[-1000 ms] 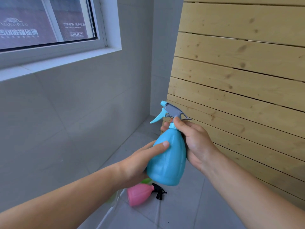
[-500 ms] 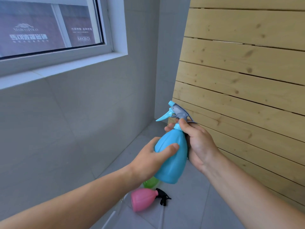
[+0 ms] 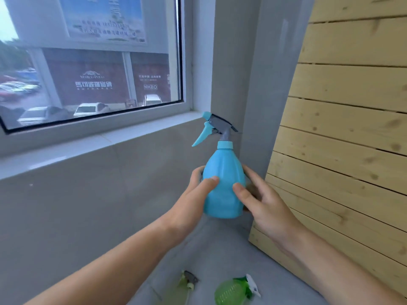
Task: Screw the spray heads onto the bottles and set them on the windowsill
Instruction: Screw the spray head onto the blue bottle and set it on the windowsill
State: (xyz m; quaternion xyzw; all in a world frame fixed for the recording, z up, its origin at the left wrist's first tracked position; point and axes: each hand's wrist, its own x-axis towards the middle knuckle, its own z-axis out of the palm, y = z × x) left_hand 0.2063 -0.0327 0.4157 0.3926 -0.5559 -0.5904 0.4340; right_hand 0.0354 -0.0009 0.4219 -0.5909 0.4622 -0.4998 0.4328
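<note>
A blue spray bottle (image 3: 222, 186) with a grey and blue spray head (image 3: 217, 126) on its neck is held upright in the air, below and in front of the white windowsill (image 3: 92, 139). My left hand (image 3: 193, 199) grips its body from the left, thumb on the front. My right hand (image 3: 262, 201) holds the right side with thumb and fingers. On the floor lie a green spray bottle (image 3: 231, 291) with a green and white head, and a loose spray head (image 3: 187, 280) with its tube.
A wall of pale wooden planks (image 3: 343, 150) leans close on the right. A grey tiled wall (image 3: 88, 205) runs under the sill, and a grey corner column (image 3: 244, 73) stands behind the bottle. The window (image 3: 88, 62) looks onto a street.
The bottle has been raised toward the sill. My right hand slid from the spray head down to the bottle's body. The view tilted up; the pink bottle left the frame.
</note>
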